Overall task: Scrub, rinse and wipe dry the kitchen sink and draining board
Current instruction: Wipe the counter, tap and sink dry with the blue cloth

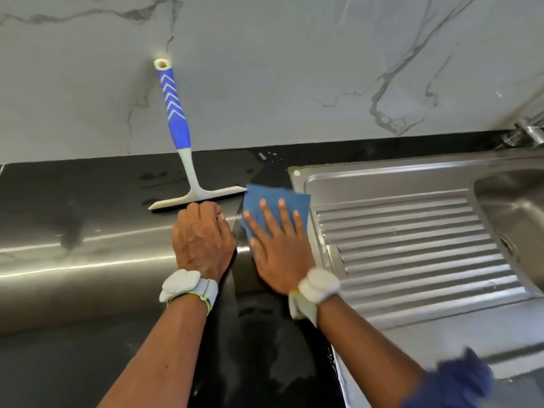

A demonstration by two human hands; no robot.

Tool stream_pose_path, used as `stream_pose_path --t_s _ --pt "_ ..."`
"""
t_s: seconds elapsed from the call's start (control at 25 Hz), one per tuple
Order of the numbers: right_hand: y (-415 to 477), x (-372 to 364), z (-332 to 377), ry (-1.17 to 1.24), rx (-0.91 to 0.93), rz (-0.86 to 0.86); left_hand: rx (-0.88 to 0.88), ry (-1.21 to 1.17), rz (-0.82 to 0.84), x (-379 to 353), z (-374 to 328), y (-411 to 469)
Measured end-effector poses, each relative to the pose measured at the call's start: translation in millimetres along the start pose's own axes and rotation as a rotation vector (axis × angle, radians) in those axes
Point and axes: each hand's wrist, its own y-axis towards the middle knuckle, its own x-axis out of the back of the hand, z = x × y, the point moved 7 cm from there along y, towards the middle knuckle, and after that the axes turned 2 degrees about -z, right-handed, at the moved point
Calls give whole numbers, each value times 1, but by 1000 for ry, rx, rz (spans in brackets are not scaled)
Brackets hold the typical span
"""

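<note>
A blue cloth lies flat on the dark counter, right at the left edge of the steel draining board. My right hand presses down on the cloth with its fingers spread. Beside it, my left hand rests on the counter with curled fingers and holds nothing that I can see. The sink bowl lies at the far right, partly cut off by the frame's edge.
A blue and white squeegee stands on its blade just behind my left hand, its handle leaning on the marble wall. A chrome tap sits at the far right. Water drops dot the counter behind the cloth.
</note>
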Motion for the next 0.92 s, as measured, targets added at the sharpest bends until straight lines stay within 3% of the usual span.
stream_pose_path --t_s 0.08,0.2,0.4,0.48,0.68,0.8,0.92 --pt "-34 -2 5 -9 97 9 117 7 -32 5 7 -1" --pt "-20 -6 -6 44 -6 12 329 -116 -78 13 23 10" --pt "51 -12 0 -27 -66 11 191 -345 101 -2 21 75" --pt "45 -9 12 -53 20 9 238 -445 19 11 30 98" --pt "71 -13 67 -66 522 74 245 -538 -231 39 50 132" --pt "145 -21 75 -94 588 118 253 -551 -262 37 51 132" --pt "182 -15 45 -112 495 113 252 -576 -240 35 45 122"
